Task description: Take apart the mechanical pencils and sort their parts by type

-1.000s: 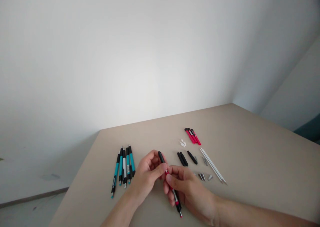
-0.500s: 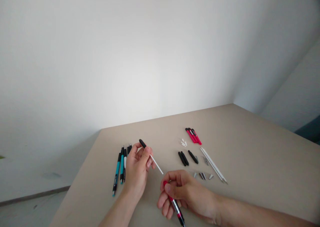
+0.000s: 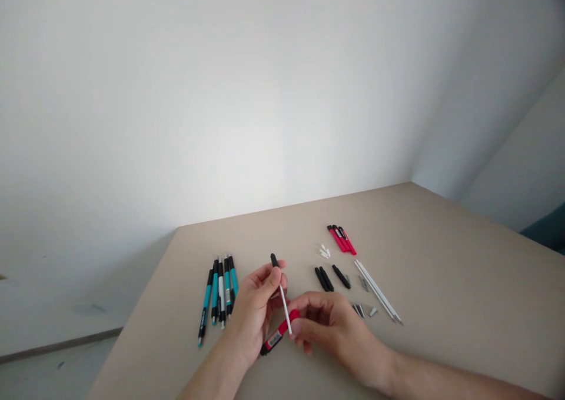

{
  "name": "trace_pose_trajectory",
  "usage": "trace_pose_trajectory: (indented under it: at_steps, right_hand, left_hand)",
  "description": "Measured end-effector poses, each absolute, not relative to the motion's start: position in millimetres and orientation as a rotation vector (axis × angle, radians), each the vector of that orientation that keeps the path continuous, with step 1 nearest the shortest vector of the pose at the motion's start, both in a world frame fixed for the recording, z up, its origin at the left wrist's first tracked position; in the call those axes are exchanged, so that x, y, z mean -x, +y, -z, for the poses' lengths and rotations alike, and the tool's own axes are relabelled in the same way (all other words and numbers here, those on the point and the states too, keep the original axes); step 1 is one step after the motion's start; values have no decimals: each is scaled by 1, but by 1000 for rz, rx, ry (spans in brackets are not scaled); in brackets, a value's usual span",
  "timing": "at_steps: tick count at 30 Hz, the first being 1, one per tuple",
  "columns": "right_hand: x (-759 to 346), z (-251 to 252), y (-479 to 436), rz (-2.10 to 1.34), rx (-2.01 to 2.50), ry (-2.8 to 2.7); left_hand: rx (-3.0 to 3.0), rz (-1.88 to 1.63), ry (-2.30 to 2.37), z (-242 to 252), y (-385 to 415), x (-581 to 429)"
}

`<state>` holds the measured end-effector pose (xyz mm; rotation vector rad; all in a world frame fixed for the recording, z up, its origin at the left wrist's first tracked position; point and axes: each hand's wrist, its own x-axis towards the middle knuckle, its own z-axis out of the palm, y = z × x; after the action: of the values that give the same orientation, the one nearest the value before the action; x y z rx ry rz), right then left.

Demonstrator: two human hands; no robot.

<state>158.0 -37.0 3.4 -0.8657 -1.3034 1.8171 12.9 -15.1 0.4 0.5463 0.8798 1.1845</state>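
Note:
My left hand (image 3: 252, 315) is closed in a pinch on a black pen grip section (image 3: 274, 260), from which a thin white refill (image 3: 285, 306) slants down toward me. My right hand (image 3: 342, 332) has its thumb and fingers closed on one end of a red pen barrel (image 3: 277, 335) with a black clip end and a pale label. That barrel lies crosswise beneath the refill, its black end beside my left palm. The refill's lower end is at my right thumb tip; whether they touch I cannot tell.
Several assembled pens (image 3: 215, 288), mostly teal and black, lie left of my left hand. To the right are black grips (image 3: 324, 278), small white pieces (image 3: 325, 251), red barrels (image 3: 342, 239), white refills (image 3: 377, 291), metal cone tips (image 3: 359, 310) and springs (image 3: 364, 283).
My left hand has moved right and down, with the grip and refill now steeper. The red barrel has swung from pointing toward me to pointing left, under the refill.

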Motion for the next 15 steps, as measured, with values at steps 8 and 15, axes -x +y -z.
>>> trace_pose_trajectory:
  at_steps: [8, 15]
  right_hand:
    - [-163, 0, -37, -1456, 1107, -1579]
    - [-166, -6, -35, -1236, 1186, -1758]
  left_hand:
    - [-752, -999, 987, -3, -16, -11]
    - [-925, -974, 1094, 6, -15, -12]
